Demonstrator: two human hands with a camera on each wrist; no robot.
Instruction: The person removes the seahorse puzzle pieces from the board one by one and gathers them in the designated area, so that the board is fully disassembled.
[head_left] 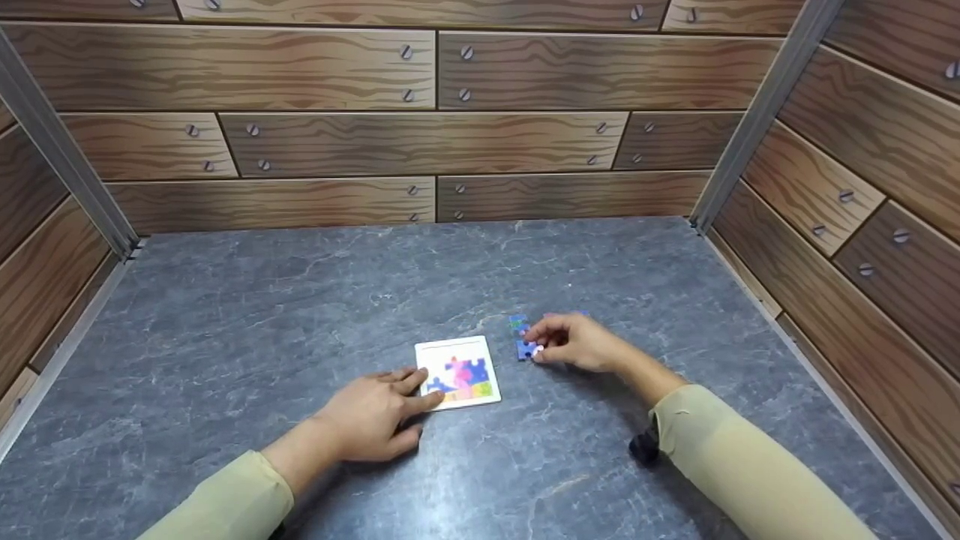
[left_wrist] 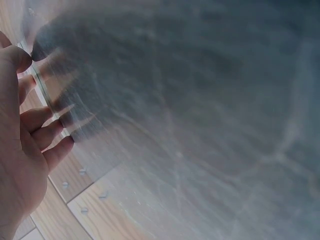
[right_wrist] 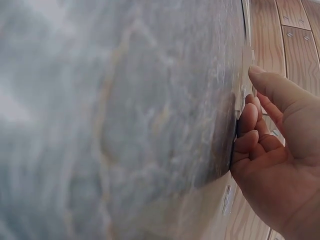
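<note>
A small white-framed jigsaw puzzle tray [head_left: 452, 345] lies on the table, partly filled with blue, pink and yellow-green pieces. My left hand [head_left: 375, 412] rests at its left side, fingers extended over the frame and thumb on the table just outside. To the right of the tray, my right hand [head_left: 577, 343] pinches a blue puzzle piece [head_left: 524, 350] at its edge between thumb and forefinger, low over the table. Just behind it lies a blue-green puzzle piece [head_left: 517, 321]. More pieces are partly hidden behind the right hand [right_wrist: 280, 135], whose other fingers curl inward in the right wrist view.
The grey marbled tabletop [head_left: 300, 300] spreads around the tray. Wood-patterned panels [head_left: 330, 146] wall the back and both sides, with metal strips at the corners. A small black object [head_left: 643, 446] shows beneath the right sleeve cuff.
</note>
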